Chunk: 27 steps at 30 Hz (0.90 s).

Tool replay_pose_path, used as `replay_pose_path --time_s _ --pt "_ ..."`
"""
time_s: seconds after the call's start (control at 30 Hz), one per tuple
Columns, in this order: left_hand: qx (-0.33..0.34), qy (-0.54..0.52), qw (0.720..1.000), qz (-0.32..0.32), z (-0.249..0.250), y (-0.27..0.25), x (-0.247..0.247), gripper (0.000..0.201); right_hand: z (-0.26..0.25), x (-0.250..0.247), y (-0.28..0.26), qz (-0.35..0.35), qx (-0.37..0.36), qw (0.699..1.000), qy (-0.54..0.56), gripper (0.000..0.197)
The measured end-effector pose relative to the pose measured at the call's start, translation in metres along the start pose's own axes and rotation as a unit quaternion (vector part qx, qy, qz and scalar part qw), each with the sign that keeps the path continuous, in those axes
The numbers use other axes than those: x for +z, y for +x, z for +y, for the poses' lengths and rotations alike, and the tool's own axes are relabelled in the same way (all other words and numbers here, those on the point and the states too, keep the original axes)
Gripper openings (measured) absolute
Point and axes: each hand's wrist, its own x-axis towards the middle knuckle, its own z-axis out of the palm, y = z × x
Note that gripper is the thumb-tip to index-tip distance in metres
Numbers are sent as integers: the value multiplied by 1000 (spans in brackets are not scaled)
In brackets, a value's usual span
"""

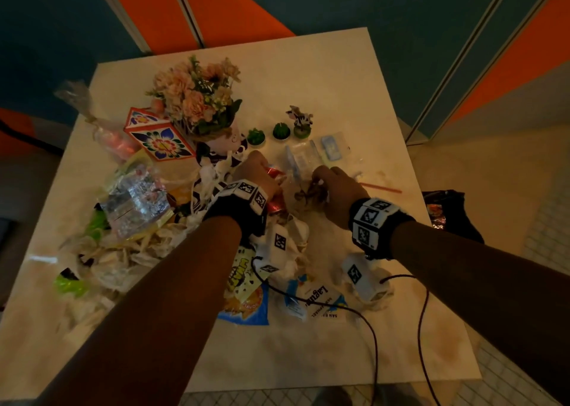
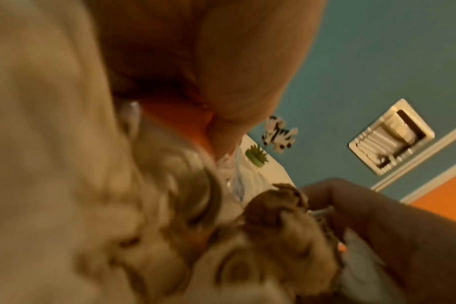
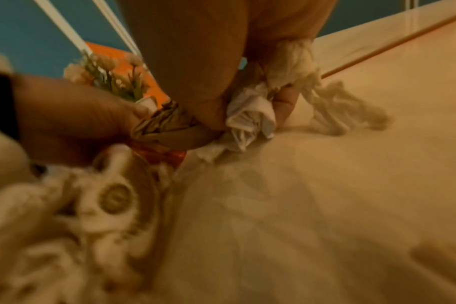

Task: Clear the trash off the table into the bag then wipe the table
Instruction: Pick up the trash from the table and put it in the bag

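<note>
White and shiny, the counter (image 1: 308,75) is the biggest thing, and most of its left and middle is covered in trash. The big pile of crumpled tissues (image 1: 101,260), foil packs and a yellow and blue snack wrapper (image 1: 246,288) sits there, so I think the clearing has barely begun. Wiping comes later. The dark bag (image 1: 447,211) hangs just off the counter's right edge, well apart from the pile.

Behind the counter the walls are teal and orange, and the floor has pale tiles.

Some things look like they should stay: the pink flowers (image 1: 197,94), the painted box (image 1: 157,134), two little green cactus candles (image 1: 268,134) and a tiny zebra (image 1: 300,117).

Both hands meet in the middle. The left hand (image 1: 256,174) has its fingers curled round a red shiny wrapper (image 1: 273,171). The right hand (image 1: 336,186) has its fingers (image 3: 286,102) closed on a white crumpled tissue (image 3: 250,117) and a brownish wrapper (image 3: 167,127). A thin red straw (image 1: 381,187) lies just beside it.
</note>
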Motion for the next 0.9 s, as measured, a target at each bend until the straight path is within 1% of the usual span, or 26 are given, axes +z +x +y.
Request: replay_pose_path --time_s 0.1,0.17,0.23,0.27,0.33,0.4,0.43,0.5,0.57,0.6,0.67,0.7,0.8,0.87,0.9 --pt "38 -41 998 32 -5 -6 -8 41 -2 -12 -3 12 16 998 60 58" --pt "68 -95 991 60 -7 -13 -15 42 -2 -21 -6 11 19 996 87 64" --pt "91 -144 982 82 -8 -19 -25 44 -1 -30 -10 12 12 994 112 65" --pt "96 -164 978 89 -9 -22 -29 45 0 -34 -11 19 3 993 119 61" --pt "98 -214 967 98 -10 -26 -38 41 3 -44 -16 41 -16 992 117 45" --pt "99 -255 955 110 -8 -32 -42 40 7 -52 -24 57 -8 988 146 32" --pt "98 -271 951 114 -5 -36 -43 41 10 -56 -29 59 -1 979 195 31" --pt "97 -301 941 120 2 -42 -43 42 18 -63 -38 76 9 949 307 35" --pt "98 -326 932 121 11 -50 -43 43 29 -71 -47 101 23 922 372 32" --pt "103 -338 928 120 17 -53 -41 43 36 -75 -51 105 27 910 401 34" --pt "117 -363 917 115 34 -61 -35 41 51 -86 -63 102 10 873 477 40" --pt "124 -377 911 108 46 -66 -29 41 62 -93 -70 101 4 859 502 43" --pt "159 -394 902 73 87 -82 -2 39 108 -115 -92 119 37 852 508 38" --pt "172 -391 903 43 118 -92 23 39 145 -125 -106 101 53 824 555 37" --pt "178 -382 907 28 134 -95 38 39 162 -129 -114 96 68 827 550 36"
